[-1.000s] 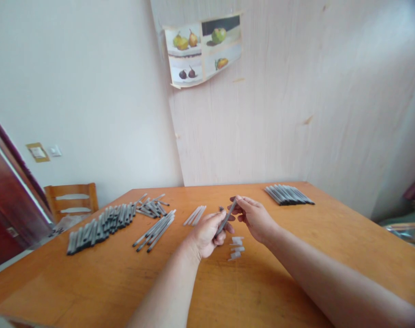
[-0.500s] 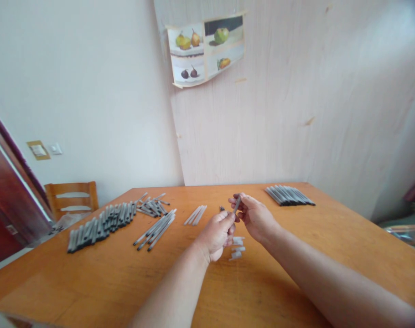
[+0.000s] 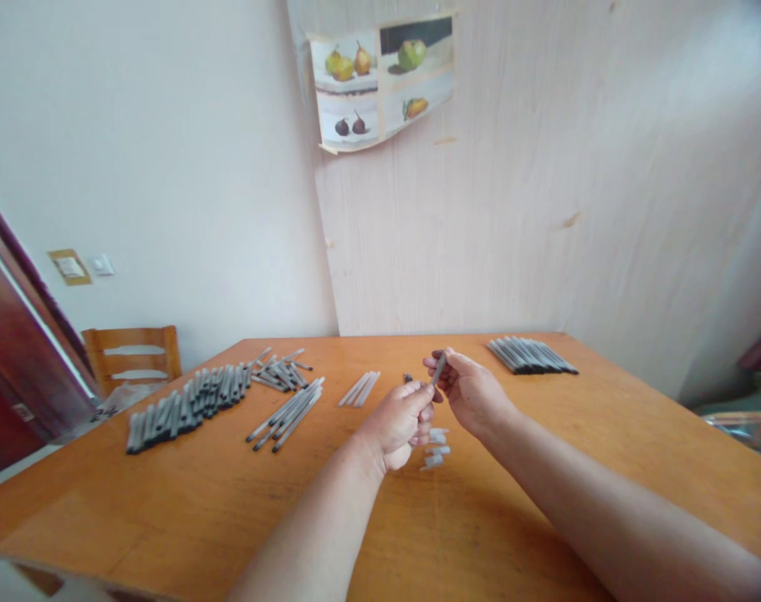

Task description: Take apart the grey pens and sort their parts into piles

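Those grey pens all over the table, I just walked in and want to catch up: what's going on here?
A person sits at an orange wooden table, holding one grey pen above it between both hands: left hand low on the barrel, right hand pinching the upper end. Small clear caps lie just beneath. A long row of grey barrels lies at left, thin refills in the middle, and a neat batch of pens at the far right.

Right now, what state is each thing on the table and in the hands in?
Left hand: closed on the grey pen.
Right hand: fingers pinching the pen's upper end.
Grey pen: held above the table, tilted.
Clear caps: loose, lying under the hands.
Right pen stack: tidy row.
Left pen piles: lying spread out.
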Demonstrator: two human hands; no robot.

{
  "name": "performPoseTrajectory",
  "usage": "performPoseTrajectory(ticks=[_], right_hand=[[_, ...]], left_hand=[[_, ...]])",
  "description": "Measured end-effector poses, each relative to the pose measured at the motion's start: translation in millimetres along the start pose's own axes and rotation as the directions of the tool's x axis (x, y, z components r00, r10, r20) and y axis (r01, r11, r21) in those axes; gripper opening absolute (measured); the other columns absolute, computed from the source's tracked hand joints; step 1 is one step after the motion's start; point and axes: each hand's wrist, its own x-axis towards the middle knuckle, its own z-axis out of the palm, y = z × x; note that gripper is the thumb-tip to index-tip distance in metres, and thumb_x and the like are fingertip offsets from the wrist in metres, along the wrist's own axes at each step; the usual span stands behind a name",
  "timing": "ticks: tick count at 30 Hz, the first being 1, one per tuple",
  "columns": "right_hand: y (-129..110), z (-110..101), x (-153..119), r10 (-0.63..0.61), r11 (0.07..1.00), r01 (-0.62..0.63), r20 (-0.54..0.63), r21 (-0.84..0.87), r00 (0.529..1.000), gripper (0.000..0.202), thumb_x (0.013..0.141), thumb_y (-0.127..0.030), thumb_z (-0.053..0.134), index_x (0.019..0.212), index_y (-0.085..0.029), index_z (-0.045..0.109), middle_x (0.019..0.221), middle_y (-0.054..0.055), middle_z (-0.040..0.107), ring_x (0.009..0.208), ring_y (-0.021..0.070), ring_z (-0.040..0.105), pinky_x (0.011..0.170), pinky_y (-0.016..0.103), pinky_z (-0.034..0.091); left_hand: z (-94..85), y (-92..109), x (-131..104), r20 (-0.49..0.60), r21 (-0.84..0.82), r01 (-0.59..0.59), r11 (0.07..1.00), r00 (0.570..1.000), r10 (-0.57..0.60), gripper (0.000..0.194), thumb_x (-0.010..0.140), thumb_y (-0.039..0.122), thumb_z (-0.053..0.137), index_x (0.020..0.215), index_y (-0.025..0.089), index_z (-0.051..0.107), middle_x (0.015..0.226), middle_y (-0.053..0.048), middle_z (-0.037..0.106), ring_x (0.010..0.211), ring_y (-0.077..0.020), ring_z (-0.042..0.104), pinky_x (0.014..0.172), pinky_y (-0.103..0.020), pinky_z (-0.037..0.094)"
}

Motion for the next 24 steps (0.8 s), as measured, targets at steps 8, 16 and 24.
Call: performPoseTrajectory(ticks=[8, 16, 24], right_hand=[[-0.5, 2.9, -1.8, 0.001, 1.000, -0.001, -0.017, 0.012, 1.000, 0.020, 0.082, -0.040, 0.057, 0.084, -0.021, 0.060, 0.088, 0.009, 0.073, 0.078, 0.0208, 0.065, 0.065, 0.032, 0.047], [-6.1, 4.9, -3.4, 0.057, 0.995, -0.054, -0.031, 0.086, 0.998, 0.016, 0.084, -0.034, 0.056, 0.082, -0.019, 0.061, 0.086, 0.008, 0.072, 0.075, 0.0183, 0.063, 0.063, 0.030, 0.047], [-11.4, -5.5, 9.1, -0.004, 1.000, 0.004, 0.001, 0.030, 1.000, 0.021, 0.083, -0.041, 0.058, 0.083, -0.021, 0.059, 0.085, 0.008, 0.071, 0.073, 0.0193, 0.062, 0.060, 0.031, 0.044]], left_hand=[[0.6, -0.6, 2.1, -0.006, -0.025, 0.020, 0.999, 1.000, -0.020, 0.031, 0.083, 0.046, 0.060, 0.088, 0.018, 0.049, 0.058, 0.009, 0.033, 0.040, -0.0012, 0.022, 0.039, -0.016, 0.014], [1.1, 0.0, 3.2, 0.006, -0.060, 0.039, 0.997, 0.999, -0.039, 0.027, 0.085, 0.043, 0.058, 0.087, 0.017, 0.050, 0.058, 0.009, 0.032, 0.039, -0.0011, 0.020, 0.039, -0.015, 0.014], [5.3, 3.5, -4.6, 0.083, -0.132, 0.082, 0.988, 0.994, -0.071, 0.025, 0.085, 0.040, 0.059, 0.086, 0.016, 0.051, 0.055, 0.010, 0.028, 0.039, -0.0014, 0.017, 0.039, -0.016, 0.014]])
